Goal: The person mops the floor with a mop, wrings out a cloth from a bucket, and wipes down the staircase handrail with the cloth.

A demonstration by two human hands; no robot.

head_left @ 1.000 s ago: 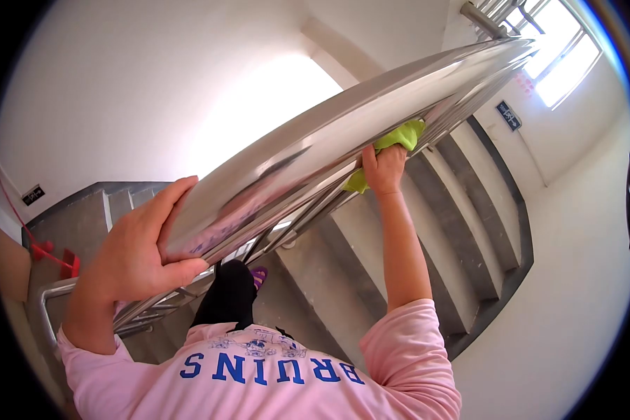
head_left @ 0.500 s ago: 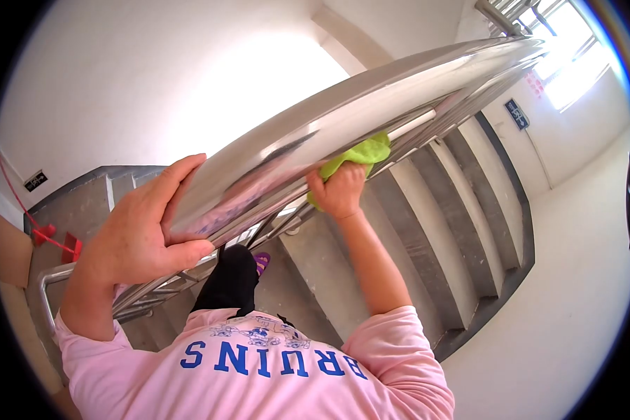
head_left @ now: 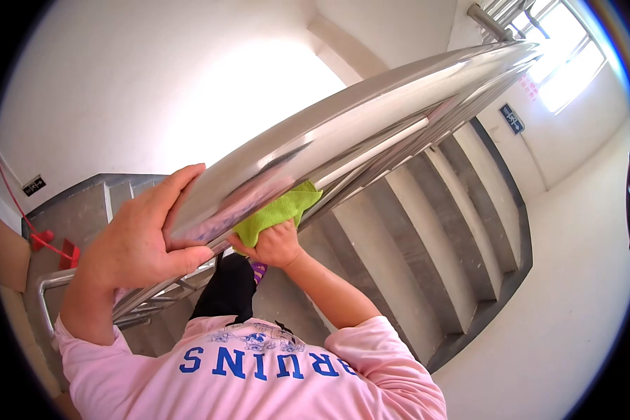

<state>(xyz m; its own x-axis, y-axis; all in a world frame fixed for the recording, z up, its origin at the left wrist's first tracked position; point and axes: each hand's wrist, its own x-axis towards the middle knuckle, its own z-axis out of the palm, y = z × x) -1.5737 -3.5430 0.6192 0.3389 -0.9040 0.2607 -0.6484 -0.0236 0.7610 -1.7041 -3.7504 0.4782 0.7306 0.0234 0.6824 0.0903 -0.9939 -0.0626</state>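
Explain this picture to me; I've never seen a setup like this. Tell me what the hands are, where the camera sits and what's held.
There is no machine: these are a person's own bare hands, filmed by a camera worn on the head, looking forward and down. The left hand grips a shiny handrail, which probably looks swollen because it is close to the lens. The right hand holds a green cloth at the handrail's side. Below are grey stairs and, nearest you, the person's pink shirt.

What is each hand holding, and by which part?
Left hand: the handrail, around its near stretch. Right hand: the cloth, by its near side; the exact finger placement is hidden.
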